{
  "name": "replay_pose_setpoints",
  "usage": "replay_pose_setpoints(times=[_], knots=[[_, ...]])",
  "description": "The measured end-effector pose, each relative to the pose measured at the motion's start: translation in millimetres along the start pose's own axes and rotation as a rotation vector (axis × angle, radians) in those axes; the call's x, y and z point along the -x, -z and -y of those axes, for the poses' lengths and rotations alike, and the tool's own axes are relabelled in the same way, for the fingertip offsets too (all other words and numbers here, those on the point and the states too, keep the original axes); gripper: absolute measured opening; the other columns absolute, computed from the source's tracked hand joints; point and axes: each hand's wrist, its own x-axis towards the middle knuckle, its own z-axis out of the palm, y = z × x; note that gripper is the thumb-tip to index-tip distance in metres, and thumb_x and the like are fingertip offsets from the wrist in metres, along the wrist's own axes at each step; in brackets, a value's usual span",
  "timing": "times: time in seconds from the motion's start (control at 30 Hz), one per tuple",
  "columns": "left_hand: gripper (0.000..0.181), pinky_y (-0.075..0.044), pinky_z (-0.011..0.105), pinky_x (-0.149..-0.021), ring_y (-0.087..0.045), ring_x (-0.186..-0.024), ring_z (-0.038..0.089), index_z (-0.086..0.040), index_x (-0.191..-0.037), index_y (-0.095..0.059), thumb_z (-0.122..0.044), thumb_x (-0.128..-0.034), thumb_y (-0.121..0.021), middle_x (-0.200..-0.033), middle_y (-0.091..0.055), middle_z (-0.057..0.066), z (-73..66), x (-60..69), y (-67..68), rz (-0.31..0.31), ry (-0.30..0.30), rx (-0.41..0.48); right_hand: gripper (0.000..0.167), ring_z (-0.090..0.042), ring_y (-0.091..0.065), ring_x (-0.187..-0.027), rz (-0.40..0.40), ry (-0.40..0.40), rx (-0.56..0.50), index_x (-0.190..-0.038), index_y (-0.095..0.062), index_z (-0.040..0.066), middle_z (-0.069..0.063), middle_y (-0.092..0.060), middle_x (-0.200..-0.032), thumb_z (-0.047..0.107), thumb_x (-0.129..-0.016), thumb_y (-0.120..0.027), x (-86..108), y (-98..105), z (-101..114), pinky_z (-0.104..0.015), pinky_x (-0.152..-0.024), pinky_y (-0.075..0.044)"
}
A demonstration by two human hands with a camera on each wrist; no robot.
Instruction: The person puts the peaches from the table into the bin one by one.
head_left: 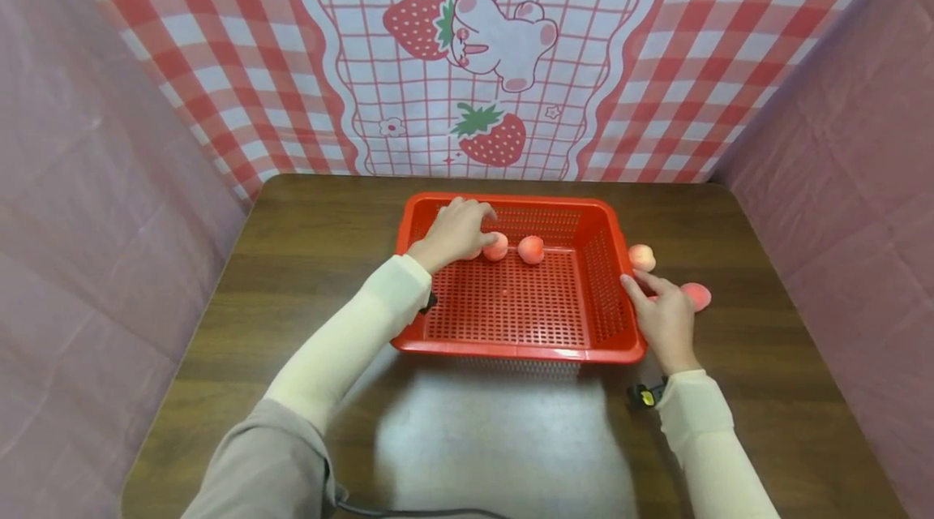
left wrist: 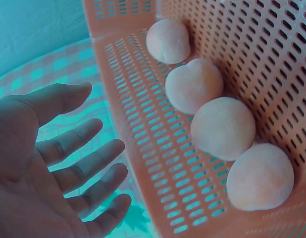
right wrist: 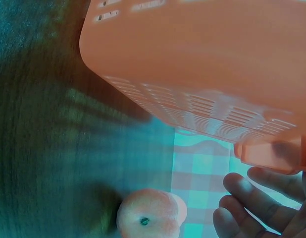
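Observation:
A red plastic basket (head_left: 503, 353) with slotted sides stands on the table. Several peaches (left wrist: 222, 129) lie in a row along its far wall; in the head view my left hand (head_left: 456, 231) partly hides this row. That hand hovers over the basket's far left part, and the left wrist view shows its fingers spread, relaxed and holding nothing. My right hand (head_left: 666, 320) is at the basket's right rim, thumb by the edge, fingers loosely extended near the handle (right wrist: 272, 151). Whether it touches the rim is unclear. Just beyond it lie a pale peach (head_left: 642, 258) and a pinker peach (head_left: 696, 297).
The basket rests on a brown wooden table (head_left: 306, 276). A red checked cloth (head_left: 248, 40) with strawberry prints hangs behind it, and pink cloth (head_left: 839, 97) lines the sides. A dark cable (head_left: 423, 512) runs along the near edge.

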Motion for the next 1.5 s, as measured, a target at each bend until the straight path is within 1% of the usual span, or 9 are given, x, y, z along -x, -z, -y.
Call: replay_pose_setpoints(times=[0.17, 0.43, 0.57, 0.7, 0.87, 1.1, 1.3, 1.43, 1.5], knots=[[0.042, -0.039, 0.046, -0.105, -0.049, -0.121, 0.027, -0.015, -0.129, -0.061, -0.033, -0.0923, -0.067, -0.131, -0.063, 0.004, 5.1, 8.2, 9.4, -0.029, 0.015, 0.034, 0.046, -0.040, -0.060, -0.096, 0.009, 0.009, 0.006, -0.126, -0.064, 0.001, -0.028, -0.067, -0.113, 0.035, -0.096, -0.060, -2.3, 1, 1, -0.052, -0.088, -0.048], [0.044, -0.038, 0.044, -0.105, -0.047, -0.123, 0.027, -0.016, -0.131, -0.060, -0.036, -0.0925, -0.066, -0.134, -0.059, 0.003, 14.7, 22.1, 22.4, -0.013, 0.081, 0.045, 0.048, -0.038, -0.060, -0.095, 0.032, -0.010, 0.015, -0.128, -0.063, 0.003, -0.026, -0.067, -0.113, 0.039, -0.097, -0.058, -2.0, 1, 0, -0.049, -0.086, -0.049], [0.043, -0.039, 0.044, -0.106, -0.046, -0.126, 0.028, -0.016, -0.130, -0.061, -0.035, -0.0918, -0.067, -0.134, -0.059, 0.003, 16.4, 25.7, 25.1, -0.018, 0.076, 0.066, 0.048, -0.035, -0.061, -0.094, 0.034, -0.047, 0.020, -0.128, -0.063, 0.003, -0.025, -0.068, -0.113, 0.039, -0.097, -0.058, 1.2, 4, -2, -0.036, -0.079, -0.050], [0.043, -0.041, 0.044, -0.107, -0.045, -0.128, 0.028, -0.016, -0.130, -0.061, -0.034, -0.0916, -0.067, -0.135, -0.060, 0.003, 18.9, 31.2, 28.5, -0.033, 0.073, 0.095, 0.046, -0.033, -0.063, -0.092, 0.017, -0.051, 0.024, -0.126, -0.065, 0.004, -0.023, -0.070, -0.109, 0.038, -0.096, -0.059, 2.5, 5, -4, -0.018, -0.070, -0.043], [0.041, -0.037, 0.046, -0.109, -0.045, -0.130, 0.029, -0.015, -0.128, -0.062, -0.034, -0.0920, -0.067, -0.134, -0.061, 0.003, 27.2, 42.0, 37.1, -0.072, 0.091, 0.106, 0.044, -0.032, -0.064, -0.090, -0.004, -0.012, 0.020, -0.123, -0.067, 0.002, -0.023, -0.071, -0.106, 0.037, -0.096, -0.060, -0.3, 1, -3, -0.012, -0.066, -0.038], [0.044, -0.037, 0.049, -0.108, -0.046, -0.129, 0.032, -0.012, -0.129, -0.060, -0.034, -0.0921, -0.066, -0.134, -0.059, 0.009, 45.0, 59.8, 48.3, -0.129, 0.100, 0.094, 0.042, -0.032, -0.066, -0.090, -0.023, 0.008, 0.013, -0.121, -0.067, 0.001, -0.023, -0.071, -0.104, 0.034, -0.095, -0.062, -2.3, -1, 1, -0.011, -0.065, -0.038], [0.043, -0.042, 0.049, -0.101, -0.051, -0.123, 0.034, -0.010, -0.127, -0.062, -0.034, -0.0909, -0.068, -0.129, -0.062, 0.013, 61.2, 72.2, 52.2, -0.175, 0.100, 0.091, 0.044, -0.032, -0.065, -0.091, -0.010, 0.001, 0.020, -0.123, -0.066, 0.002, -0.023, -0.071, -0.105, 0.035, -0.096, -0.061, -2.0, -1, 1, -0.025, -0.071, -0.045], [0.044, -0.041, 0.050, -0.104, -0.051, -0.124, 0.035, -0.009, -0.126, -0.062, -0.034, -0.0905, -0.068, -0.130, -0.062, 0.014, 71.3, 78.8, 53.4, -0.183, 0.109, 0.096, 0.043, -0.033, -0.065, -0.091, -0.013, 0.004, 0.022, -0.123, -0.066, 0.001, -0.024, -0.071, -0.106, 0.034, -0.096, -0.061, -2.6, -1, 1, -0.032, -0.074, -0.046], [0.043, -0.040, 0.051, -0.105, -0.051, -0.125, 0.036, -0.009, -0.125, -0.063, -0.033, -0.0900, -0.068, -0.130, -0.062, 0.015, 75.7, 82.3, 53.7, -0.187, 0.118, 0.100, 0.043, -0.034, -0.065, -0.091, -0.011, 0.002, 0.024, -0.123, -0.066, 0.001, -0.024, -0.071, -0.106, 0.034, -0.096, -0.061, -2.8, -1, 1, -0.031, -0.074, -0.046]])
